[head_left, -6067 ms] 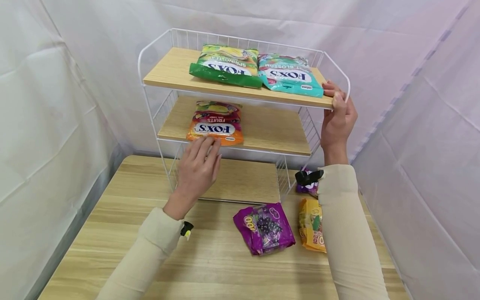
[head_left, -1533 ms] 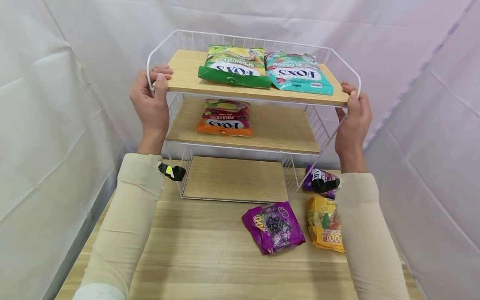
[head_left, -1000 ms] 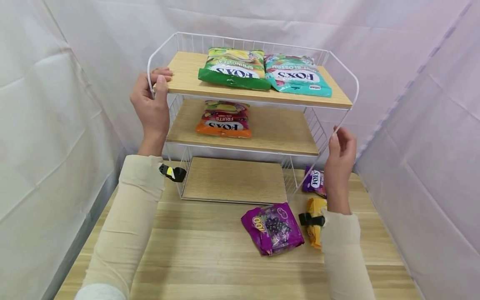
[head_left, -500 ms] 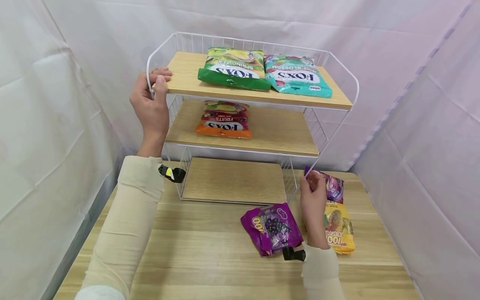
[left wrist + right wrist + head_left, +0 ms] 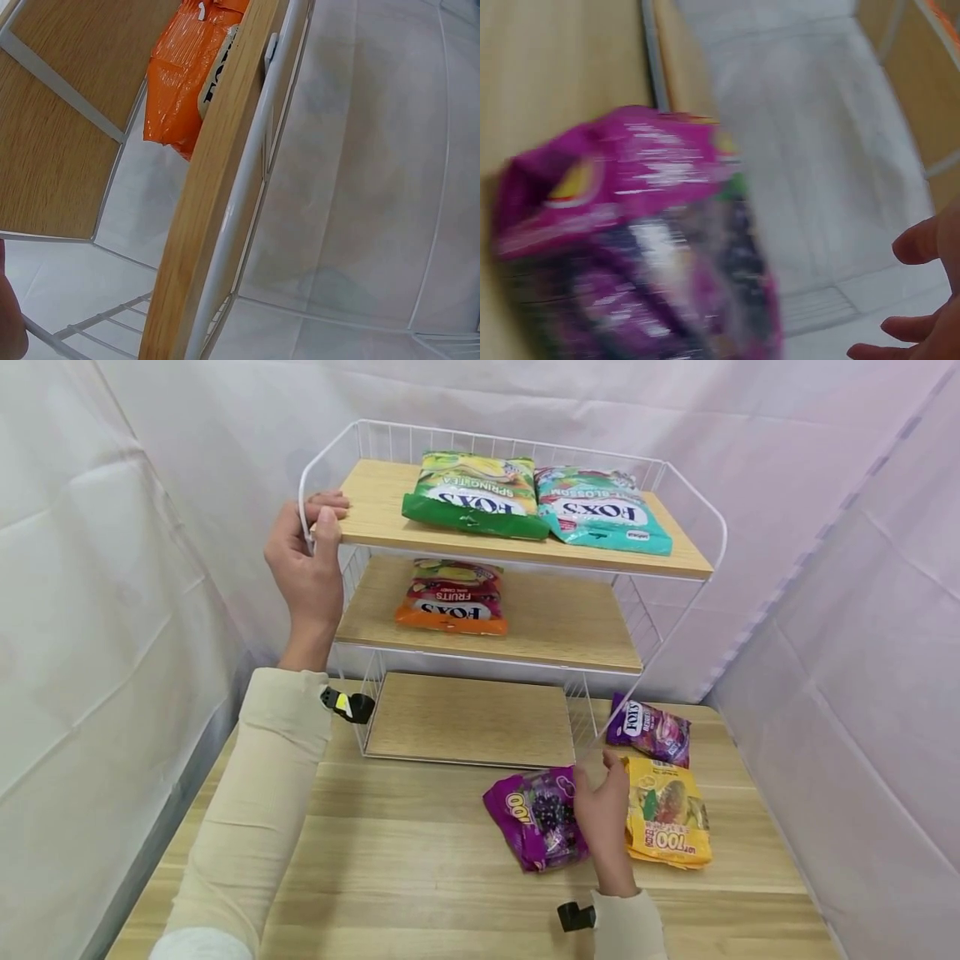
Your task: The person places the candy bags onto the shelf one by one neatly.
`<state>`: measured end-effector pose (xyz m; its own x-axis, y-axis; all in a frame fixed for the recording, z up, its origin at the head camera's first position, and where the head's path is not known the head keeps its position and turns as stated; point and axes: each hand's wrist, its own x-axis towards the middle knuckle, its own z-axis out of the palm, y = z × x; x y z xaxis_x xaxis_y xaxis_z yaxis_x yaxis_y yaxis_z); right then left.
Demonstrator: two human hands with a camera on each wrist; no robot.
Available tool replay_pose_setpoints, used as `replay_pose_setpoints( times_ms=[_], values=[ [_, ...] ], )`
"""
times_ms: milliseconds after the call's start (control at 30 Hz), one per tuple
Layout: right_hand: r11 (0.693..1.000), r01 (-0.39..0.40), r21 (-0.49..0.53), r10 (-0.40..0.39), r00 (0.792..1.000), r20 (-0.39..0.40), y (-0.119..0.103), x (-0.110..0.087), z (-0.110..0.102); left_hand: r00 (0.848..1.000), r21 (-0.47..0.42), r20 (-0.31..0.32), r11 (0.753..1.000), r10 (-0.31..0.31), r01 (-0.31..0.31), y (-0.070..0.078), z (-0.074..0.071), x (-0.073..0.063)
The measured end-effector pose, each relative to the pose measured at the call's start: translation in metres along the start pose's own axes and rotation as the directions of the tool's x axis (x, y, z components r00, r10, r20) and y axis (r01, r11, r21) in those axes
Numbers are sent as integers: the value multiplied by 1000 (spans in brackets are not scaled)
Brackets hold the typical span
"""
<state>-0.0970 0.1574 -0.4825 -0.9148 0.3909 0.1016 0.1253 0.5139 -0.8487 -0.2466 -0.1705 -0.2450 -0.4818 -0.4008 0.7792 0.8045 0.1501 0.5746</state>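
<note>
Three right-hand bags [image 5: 670,814] and a rack [image 5: 471,718] are borne by the table [image 5: 375,877], two more by the top shelf [image 5: 372,502], one by the middle shelf [image 5: 558,618].

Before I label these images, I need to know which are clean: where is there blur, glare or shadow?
Right wrist: the purple bag is blurred, with white glare on it; head: sharper, though a soft shadow darkens the table beside the left sleeve; left wrist: the shelf edge looks crisp, with shiny highlights on the orange bag.

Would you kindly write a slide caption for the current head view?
Left hand grips the top wooden shelf; right hand hovers near the purple candy bag.
</note>
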Motion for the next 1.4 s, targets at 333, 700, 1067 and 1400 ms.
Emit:
replay_pose_setpoints(
  times_ms=[333,700,1067,1400],
  values=[
    [914,186,-360,-215,976,-43,26,-20,23,1000,5,1,1000,-1,1,-1,2,-1],
    [898,110,-425,-108,994,28,30,-39,36,1000,-2,-3,1000,-1,1,-2,2,0],
    [837,119,-534,-126,992,24,17,-60,43,1000,28,12,1000,12,-12,-1,1,0],
    [817,149,-558,-162,986,26,23,-64,47,1000,25,18,1000,18,-18,-2,-1,0]
  ],
)
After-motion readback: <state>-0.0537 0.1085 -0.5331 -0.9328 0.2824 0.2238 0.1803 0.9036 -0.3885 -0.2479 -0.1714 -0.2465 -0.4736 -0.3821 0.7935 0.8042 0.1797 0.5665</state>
